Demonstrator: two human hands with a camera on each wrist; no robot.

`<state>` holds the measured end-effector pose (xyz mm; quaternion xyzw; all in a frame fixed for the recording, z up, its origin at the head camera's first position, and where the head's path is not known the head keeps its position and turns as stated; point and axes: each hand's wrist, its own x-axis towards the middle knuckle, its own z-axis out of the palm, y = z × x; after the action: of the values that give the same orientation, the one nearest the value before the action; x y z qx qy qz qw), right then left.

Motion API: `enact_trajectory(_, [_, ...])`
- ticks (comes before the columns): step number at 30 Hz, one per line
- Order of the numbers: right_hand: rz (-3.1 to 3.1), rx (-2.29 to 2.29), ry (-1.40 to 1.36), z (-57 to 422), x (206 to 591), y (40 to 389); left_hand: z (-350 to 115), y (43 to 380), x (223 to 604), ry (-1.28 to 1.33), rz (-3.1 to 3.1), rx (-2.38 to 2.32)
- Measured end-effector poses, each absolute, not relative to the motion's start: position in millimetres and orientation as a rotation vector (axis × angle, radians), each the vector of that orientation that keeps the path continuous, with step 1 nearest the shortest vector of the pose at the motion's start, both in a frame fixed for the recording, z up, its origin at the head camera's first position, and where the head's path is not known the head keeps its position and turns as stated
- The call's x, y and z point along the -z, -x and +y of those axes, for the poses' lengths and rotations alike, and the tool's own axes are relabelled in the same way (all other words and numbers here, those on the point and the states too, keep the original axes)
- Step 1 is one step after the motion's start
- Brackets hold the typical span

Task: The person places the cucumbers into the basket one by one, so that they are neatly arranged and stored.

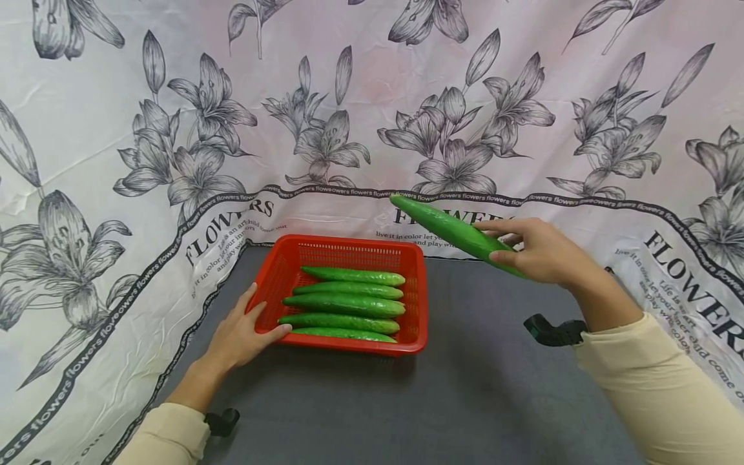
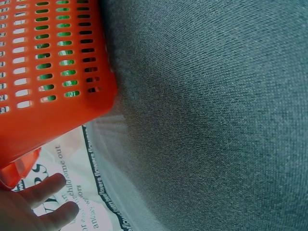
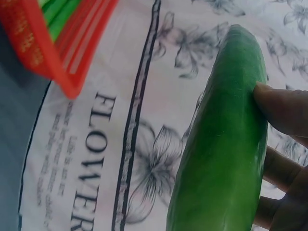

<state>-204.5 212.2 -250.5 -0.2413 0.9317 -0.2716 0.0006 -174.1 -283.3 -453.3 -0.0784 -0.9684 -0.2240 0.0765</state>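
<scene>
A long green cucumber (image 1: 447, 226) is pinched in my right hand (image 1: 537, 248), thumb on one side and fingers on the other. It is held up in the air, slanting, right of the red plastic basket (image 1: 354, 347); its pale green body fills much of the right wrist view. Several more cucumbers (image 1: 349, 303) lie side by side in the basket. At the basket's left side rests my left hand (image 1: 235, 332), its thumb on the near left rim. In the left wrist view, two of its fingers (image 2: 60, 214) extend straight, outside the slotted basket wall (image 2: 57, 110).
The basket stands on a dark grey cloth surface (image 1: 465, 387). Behind and at both sides hangs a white curtain (image 1: 360, 84) with flower drawings and printed words, its lower edge meeting the grey surface close behind the basket.
</scene>
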Motion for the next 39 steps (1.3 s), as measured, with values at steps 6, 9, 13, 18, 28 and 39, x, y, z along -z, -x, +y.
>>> enact_trajectory(6, [2.876, 0.909, 0.801, 187, 250, 212, -284, 174, 454, 0.231, -2.917, 0.665])
enact_trajectory(9, [2.857, 0.929, 0.793, 174, 252, 217, -284, 175, 454, 0.228, -2.916, 0.665])
enact_trajectory(13, [2.813, 0.960, 0.808, 154, 256, 225, -285, 175, 454, 0.226, -2.917, 0.671])
enact_trajectory(18, [2.766, 0.980, 0.878, 127, 262, 235, -285, 174, 454, 0.228, -2.919, 0.686])
enact_trajectory(28, [2.702, 0.934, 0.939, 83, 281, 258, -284, 176, 453, 0.241, -2.910, 0.682])
enact_trajectory(39, [2.671, 0.856, 0.957, 59, 305, 280, -284, 177, 454, 0.227, -2.923, 0.695])
